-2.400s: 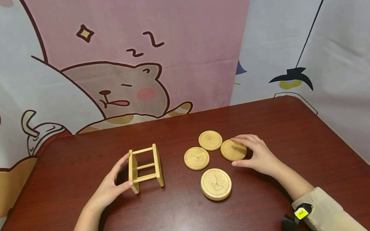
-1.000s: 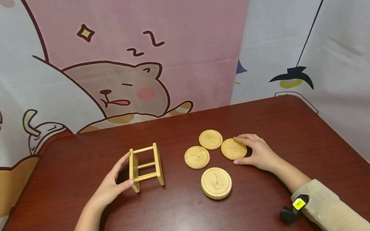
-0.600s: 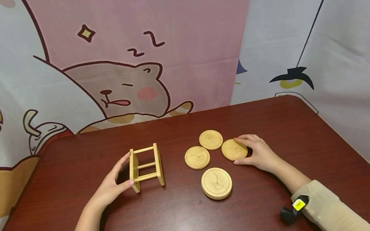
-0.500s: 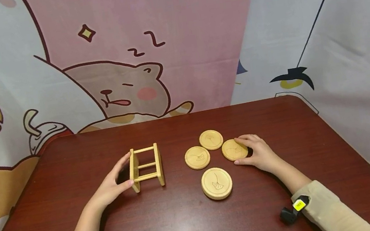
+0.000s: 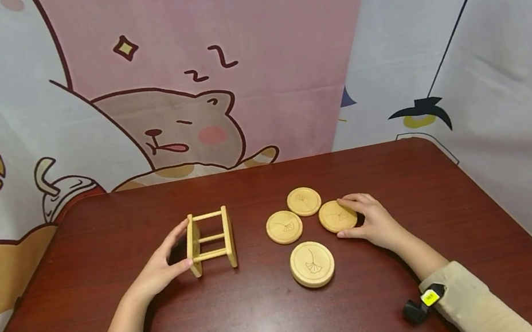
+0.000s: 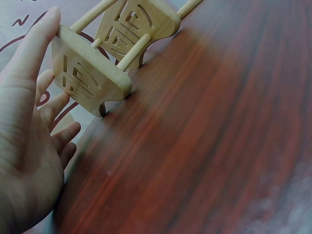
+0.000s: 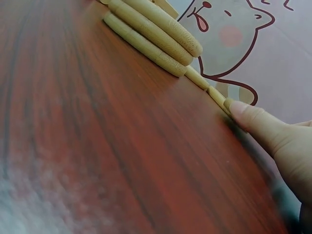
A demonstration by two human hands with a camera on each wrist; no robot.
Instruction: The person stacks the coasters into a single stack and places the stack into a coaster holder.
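On the left of the table stands a small wooden coaster holder, two panels joined by thin rods. My left hand grips its left panel, thumb at the near edge and fingers at the far edge; the left wrist view shows slots cut in the panel. My right hand holds the rightmost wooden coaster between thumb and fingers at its rim. That coaster lies flat, engraved with a ginkgo leaf. Beside it are a far coaster and a left coaster.
Nearer to me is a stack of coasters, seen edge-on as three layers in the right wrist view. The dark red table ends at a cartoon-printed cloth behind it.
Since the oldest frame, the shadow across the rightmost coaster has gone and the right hand's fingers sit closer about its rim. The left hand and the holder have kept their place.
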